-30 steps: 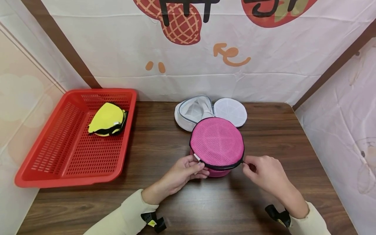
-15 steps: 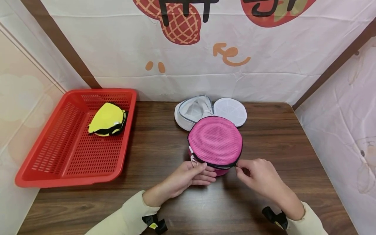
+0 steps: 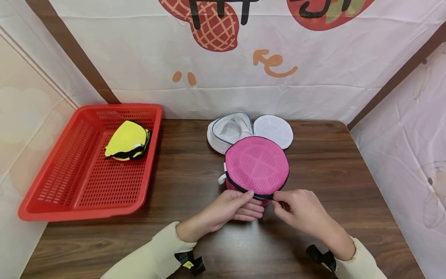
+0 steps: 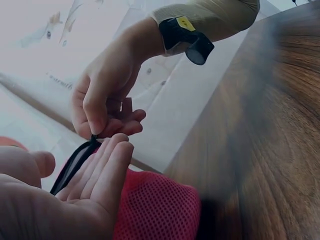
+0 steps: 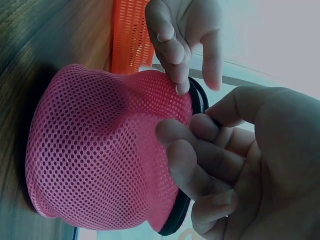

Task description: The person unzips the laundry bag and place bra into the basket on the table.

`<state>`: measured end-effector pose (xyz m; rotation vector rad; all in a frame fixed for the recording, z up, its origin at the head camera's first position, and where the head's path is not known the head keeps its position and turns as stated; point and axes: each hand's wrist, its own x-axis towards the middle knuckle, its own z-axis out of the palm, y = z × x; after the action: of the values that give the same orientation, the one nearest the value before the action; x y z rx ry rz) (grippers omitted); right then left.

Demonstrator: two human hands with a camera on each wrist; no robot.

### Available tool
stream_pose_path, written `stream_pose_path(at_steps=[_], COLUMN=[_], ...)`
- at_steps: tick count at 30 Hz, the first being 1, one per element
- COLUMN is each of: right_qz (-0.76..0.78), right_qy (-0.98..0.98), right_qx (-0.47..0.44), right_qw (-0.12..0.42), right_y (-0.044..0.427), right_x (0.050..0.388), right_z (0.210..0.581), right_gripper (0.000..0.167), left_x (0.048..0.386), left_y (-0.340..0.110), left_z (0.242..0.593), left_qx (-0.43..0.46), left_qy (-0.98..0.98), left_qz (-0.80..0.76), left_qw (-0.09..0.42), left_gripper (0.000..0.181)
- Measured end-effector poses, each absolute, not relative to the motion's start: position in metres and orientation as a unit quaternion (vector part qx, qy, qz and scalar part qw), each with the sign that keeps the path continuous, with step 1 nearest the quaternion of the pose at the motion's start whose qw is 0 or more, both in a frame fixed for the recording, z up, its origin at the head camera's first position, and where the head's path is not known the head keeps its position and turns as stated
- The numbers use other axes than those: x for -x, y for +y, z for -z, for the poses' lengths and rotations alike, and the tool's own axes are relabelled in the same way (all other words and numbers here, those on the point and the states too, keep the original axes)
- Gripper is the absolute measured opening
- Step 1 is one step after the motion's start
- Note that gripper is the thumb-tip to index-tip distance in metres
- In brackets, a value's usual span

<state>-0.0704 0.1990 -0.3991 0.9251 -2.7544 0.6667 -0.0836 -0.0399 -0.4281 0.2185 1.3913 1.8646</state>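
A round pink mesh laundry bag (image 3: 257, 164) with a black zipper edge stands upright on the table, its lid lying on top. My left hand (image 3: 237, 207) supports its front left side. In the left wrist view the left fingers (image 4: 107, 172) lie straight against the mesh below the zipper, the thumb held apart above. My right hand (image 3: 299, 205) pinches the zipper pull at the front right of the rim, between thumb and forefinger. The pull itself is mostly hidden by the fingertips. A white tag loop (image 3: 222, 178) sticks out at the bag's left.
A red plastic basket (image 3: 148, 186) stands at the left with a folded yellow and black pouch (image 3: 127, 139) in it. Behind the pink bag lies an unzipped white bag (image 3: 217, 141) with its round lid (image 3: 273, 131) laid open, near the wall sheet (image 3: 313, 89).
My right hand has drawn the zipper pull leftward along the front rim. The left fingers have shifted right beneath the rim, and the white tag loop has come round to the left side.
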Motion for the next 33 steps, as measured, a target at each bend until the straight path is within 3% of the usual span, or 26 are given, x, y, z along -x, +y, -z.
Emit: stream_pose_path(at_steps=[33], right_qz=[-0.215], right_qy=[-0.905], right_qx=[-0.347], right_qw=[0.123], right_y=[0.191], right_x=[0.07], right_z=[0.409], right_gripper=[0.03], left_x=[0.089], left_y=[-0.044], left_z=[0.427], left_qx=[-0.086], left_qy=[0.569], left_qz=[-0.721], left_qw=[0.387], left_gripper=[0.047])
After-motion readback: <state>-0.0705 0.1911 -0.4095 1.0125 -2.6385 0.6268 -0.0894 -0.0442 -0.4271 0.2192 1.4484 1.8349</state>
